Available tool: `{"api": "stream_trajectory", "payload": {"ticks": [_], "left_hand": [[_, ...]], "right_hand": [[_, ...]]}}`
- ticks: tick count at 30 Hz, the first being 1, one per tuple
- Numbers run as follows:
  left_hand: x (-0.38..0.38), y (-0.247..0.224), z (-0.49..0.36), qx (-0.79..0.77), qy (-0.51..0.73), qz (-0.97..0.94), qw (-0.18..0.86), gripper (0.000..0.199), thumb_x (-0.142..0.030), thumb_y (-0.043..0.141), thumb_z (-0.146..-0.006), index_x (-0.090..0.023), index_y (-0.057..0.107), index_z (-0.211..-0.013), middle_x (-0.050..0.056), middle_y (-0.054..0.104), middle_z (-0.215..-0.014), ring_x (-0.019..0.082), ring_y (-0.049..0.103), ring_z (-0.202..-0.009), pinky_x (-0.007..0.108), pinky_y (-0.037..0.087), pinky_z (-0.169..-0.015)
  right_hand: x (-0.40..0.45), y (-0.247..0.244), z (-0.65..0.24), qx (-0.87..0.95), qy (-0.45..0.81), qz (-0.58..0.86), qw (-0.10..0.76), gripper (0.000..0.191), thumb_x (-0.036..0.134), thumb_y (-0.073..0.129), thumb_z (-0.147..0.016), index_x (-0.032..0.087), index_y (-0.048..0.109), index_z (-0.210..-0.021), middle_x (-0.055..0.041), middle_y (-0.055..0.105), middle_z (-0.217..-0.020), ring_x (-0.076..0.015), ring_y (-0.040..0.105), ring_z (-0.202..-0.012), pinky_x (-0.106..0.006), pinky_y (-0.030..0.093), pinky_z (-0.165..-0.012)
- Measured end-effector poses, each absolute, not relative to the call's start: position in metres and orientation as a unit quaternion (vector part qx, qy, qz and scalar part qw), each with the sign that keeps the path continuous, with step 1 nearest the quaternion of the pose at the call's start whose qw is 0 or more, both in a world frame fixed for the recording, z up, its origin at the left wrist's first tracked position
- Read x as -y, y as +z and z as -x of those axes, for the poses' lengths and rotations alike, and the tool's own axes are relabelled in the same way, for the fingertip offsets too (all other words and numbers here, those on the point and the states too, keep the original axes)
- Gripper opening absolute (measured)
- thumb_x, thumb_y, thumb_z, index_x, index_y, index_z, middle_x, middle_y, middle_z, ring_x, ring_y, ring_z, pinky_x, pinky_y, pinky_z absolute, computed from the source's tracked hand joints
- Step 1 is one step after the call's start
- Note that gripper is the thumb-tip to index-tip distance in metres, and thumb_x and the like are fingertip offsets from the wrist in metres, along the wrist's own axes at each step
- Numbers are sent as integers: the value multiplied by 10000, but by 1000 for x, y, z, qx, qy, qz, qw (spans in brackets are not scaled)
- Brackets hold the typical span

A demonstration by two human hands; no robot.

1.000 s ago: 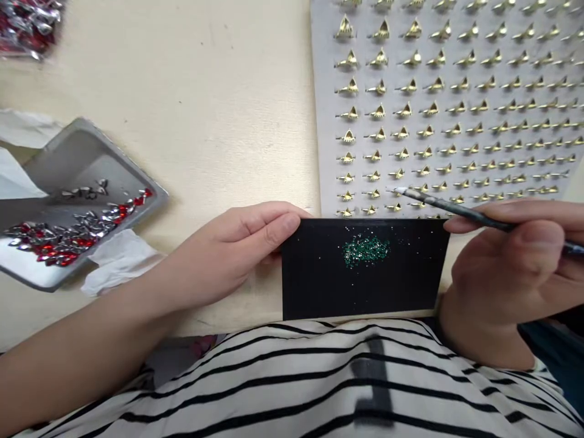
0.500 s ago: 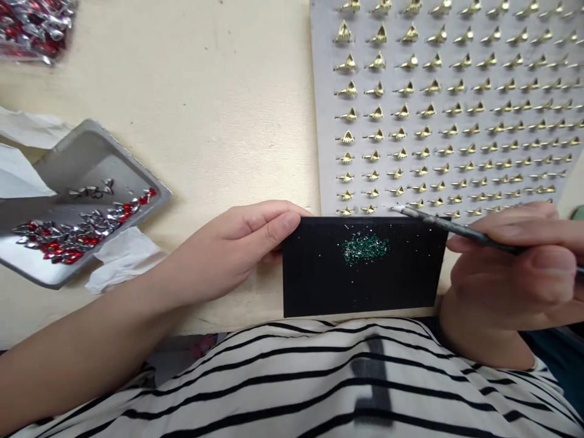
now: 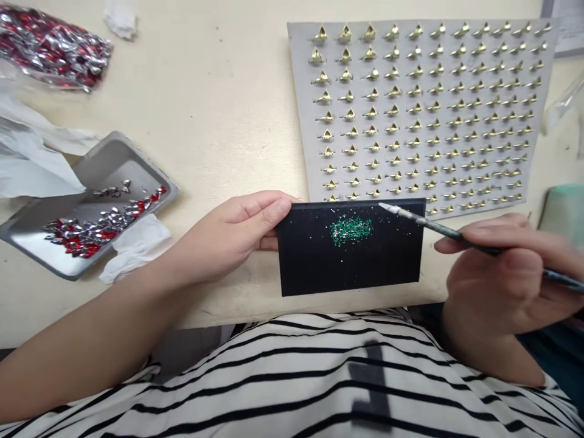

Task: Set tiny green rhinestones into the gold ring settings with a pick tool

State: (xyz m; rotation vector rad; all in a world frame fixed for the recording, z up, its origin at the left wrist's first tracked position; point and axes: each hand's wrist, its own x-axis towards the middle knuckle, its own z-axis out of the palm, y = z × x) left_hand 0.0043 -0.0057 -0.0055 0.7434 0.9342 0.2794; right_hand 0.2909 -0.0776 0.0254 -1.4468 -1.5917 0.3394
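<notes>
My left hand [image 3: 241,234] pinches the left upper corner of a black rectangular board [image 3: 351,267] between thumb and fingers. A patch of tiny green and clear stones [image 3: 351,230] lies on the board, with a few scattered around it. My right hand [image 3: 506,274] holds a thin pen-like tool [image 3: 438,229], its white tip over the board's upper edge. Just beyond the board, a grey sheet [image 3: 303,121] carries rows of gold-coloured rings [image 3: 414,125] with triangular tops.
On the left, a metal tray [image 3: 159,167] contains red and silver drop-shaped stones [image 3: 86,234]. Crumpled white paper [image 3: 137,246] touches it. A clear bag of similar stones [image 3: 55,48] lies at the upper left. A greenish object [image 3: 563,213] is at the right.
The camera view has shifted, showing more of the ring sheet. The tool's white tip has moved left relative to the rings and now lies over the board's upper edge. Both hands keep their holds.
</notes>
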Motion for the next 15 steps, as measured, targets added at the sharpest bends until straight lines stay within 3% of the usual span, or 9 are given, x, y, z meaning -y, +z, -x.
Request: {"api": "stream_trajectory", "payload": {"ticks": [3, 15], "left_hand": [[6, -6, -5, -439, 140, -357, 812, 317, -497, 543, -968, -276, 712, -1120, 5, 742, -1102, 175, 701, -1042, 270, 599, -900], [6, -3, -6, -456, 128, -375, 797, 396, -549, 558, -941, -236, 684, -1147, 56, 737, -1154, 215, 699, -1066, 322, 606, -893]], "right_hand": [[81, 8, -292, 659, 95, 559, 495, 267, 303, 457, -927, 373, 687, -1044, 89, 635, -671, -92, 620, -593, -366, 342, -553], [81, -3, -290, 690, 101, 571, 433, 219, 275, 479, -887, 318, 672, -981, 104, 679, -717, -110, 657, -656, -379, 357, -642]]}}
